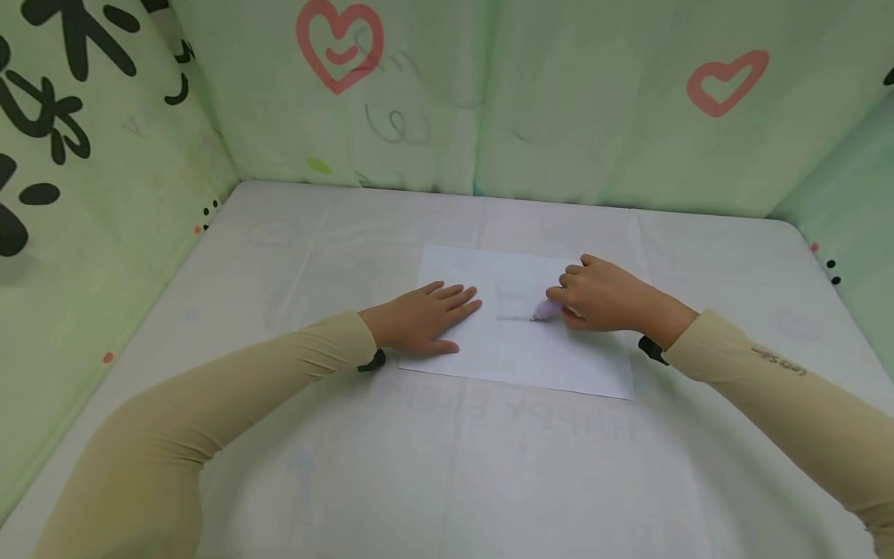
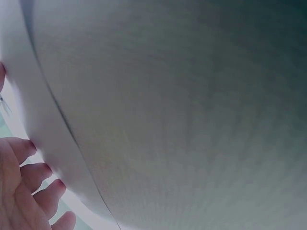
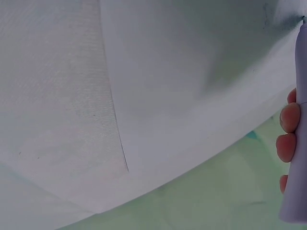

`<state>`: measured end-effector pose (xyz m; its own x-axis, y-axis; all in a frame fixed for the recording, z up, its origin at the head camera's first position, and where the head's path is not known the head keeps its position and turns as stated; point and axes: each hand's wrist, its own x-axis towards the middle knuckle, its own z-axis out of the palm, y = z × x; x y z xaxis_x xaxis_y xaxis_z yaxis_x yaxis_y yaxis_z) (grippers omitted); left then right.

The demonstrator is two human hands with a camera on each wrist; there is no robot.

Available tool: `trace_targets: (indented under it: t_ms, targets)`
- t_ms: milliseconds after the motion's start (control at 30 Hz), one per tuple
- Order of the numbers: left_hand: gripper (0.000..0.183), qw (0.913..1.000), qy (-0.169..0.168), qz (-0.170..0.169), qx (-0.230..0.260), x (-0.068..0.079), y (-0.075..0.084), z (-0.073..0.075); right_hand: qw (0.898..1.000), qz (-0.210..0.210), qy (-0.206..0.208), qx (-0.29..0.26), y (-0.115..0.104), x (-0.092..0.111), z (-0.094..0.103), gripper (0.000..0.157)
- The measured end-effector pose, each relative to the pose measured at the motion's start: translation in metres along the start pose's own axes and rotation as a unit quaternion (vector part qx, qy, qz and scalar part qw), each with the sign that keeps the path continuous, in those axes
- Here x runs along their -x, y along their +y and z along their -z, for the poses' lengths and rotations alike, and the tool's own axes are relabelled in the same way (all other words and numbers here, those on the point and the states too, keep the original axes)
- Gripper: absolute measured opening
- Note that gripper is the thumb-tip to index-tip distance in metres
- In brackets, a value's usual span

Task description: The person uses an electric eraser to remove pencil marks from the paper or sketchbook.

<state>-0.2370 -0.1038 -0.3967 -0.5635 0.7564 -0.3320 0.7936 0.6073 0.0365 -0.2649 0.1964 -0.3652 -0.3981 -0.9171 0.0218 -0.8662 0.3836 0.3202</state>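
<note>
A white sheet of paper (image 1: pixel 517 361) lies on the table. My left hand (image 1: pixel 429 317) rests palm down on its left part, fingers spread. In the left wrist view those fingers (image 2: pixel 45 199) show at the lower left. Over the right part of the sheet, my right hand (image 1: pixel 601 295) grips a thick lavender pen (image 1: pixel 546 310). The pen's dark tip meets the paper at the right end of a thin grey line (image 1: pixel 513 317). The right wrist view shows the tapered pen (image 3: pixel 300 129) upright along the right edge, with fingertips (image 3: pixel 289 118) curled round it.
A white cloth (image 1: pixel 391 466) with faint printed marks covers the table (image 1: pixel 300 233). Pale green curtains (image 1: pixel 559 116) with hearts and black lettering hang at the back and both sides. Each wrist wears a dark band under a beige sleeve (image 1: pixel 754 388).
</note>
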Motion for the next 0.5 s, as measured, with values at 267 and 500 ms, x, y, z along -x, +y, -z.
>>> trace_targets:
  t_ms: [267, 500]
  targets:
    - [0.074, 1.0000, -0.003, 0.002, 0.001, -0.0010, -0.0002, -0.0009, 1.000, 0.004, 0.008, 0.002, -0.0002, 0.0010, 0.0014, 0.012]
    - [0.074, 1.0000, -0.003, 0.003, 0.003, 0.0001, 0.0004, 0.0001, 1.000, -0.002, -0.010, -0.007, 0.0011, 0.0035, 0.0018, 0.011]
